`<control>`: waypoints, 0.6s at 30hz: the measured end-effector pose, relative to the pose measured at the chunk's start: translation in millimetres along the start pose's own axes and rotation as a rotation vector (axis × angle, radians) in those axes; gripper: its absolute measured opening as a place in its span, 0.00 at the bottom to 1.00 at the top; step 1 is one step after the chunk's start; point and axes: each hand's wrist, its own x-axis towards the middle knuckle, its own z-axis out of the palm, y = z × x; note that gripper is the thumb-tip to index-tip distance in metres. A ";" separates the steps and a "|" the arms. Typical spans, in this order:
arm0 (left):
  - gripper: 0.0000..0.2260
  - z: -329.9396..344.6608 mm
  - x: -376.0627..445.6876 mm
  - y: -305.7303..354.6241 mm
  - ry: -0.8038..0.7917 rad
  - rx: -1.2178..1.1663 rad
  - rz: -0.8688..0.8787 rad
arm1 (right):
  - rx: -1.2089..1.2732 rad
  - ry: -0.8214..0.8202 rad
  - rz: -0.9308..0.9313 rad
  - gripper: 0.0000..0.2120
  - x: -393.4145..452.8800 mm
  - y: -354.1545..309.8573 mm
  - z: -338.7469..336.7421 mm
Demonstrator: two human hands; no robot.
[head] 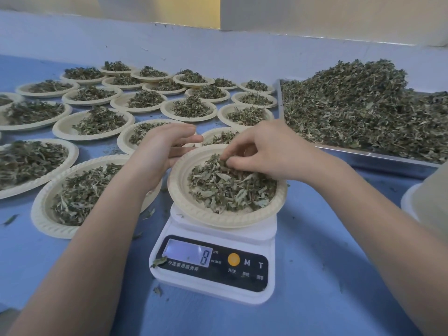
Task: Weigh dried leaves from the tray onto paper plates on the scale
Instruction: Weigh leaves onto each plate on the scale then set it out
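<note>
Leaves sit in paper plate on white scale, screen shows 8. I see right hand over plate, fingers pinching leaves. Left hand by plate's far-left rim, fingers straight, holding nothing. Tray with big leaf pile on right. Many filled plates on left, on blue table.

Hands over leaf-filled scale plate

- The tray was shiny metal
- The scale was smooth white plastic
- The paper plate looked matt, with a ribbed rim
</note>
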 end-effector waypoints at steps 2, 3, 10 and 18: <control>0.11 -0.3 0.2 0.3 0.001 -0.009 0.000 | 0.097 0.105 0.013 0.04 -0.3 2.0 -5.3; 0.11 -0.4 0.1 0.2 0.002 -0.013 -0.001 | 0.165 0.161 0.019 0.04 -0.5 3.2 -8.3; 0.11 -0.6 0.9 -0.5 -0.002 0.019 0.005 | 0.788 0.345 0.109 0.06 -1.7 5.4 -17.6; 0.11 -1.6 1.0 -1.3 -0.004 -0.001 0.005 | 1.133 0.323 0.207 0.05 3.3 12.6 -17.3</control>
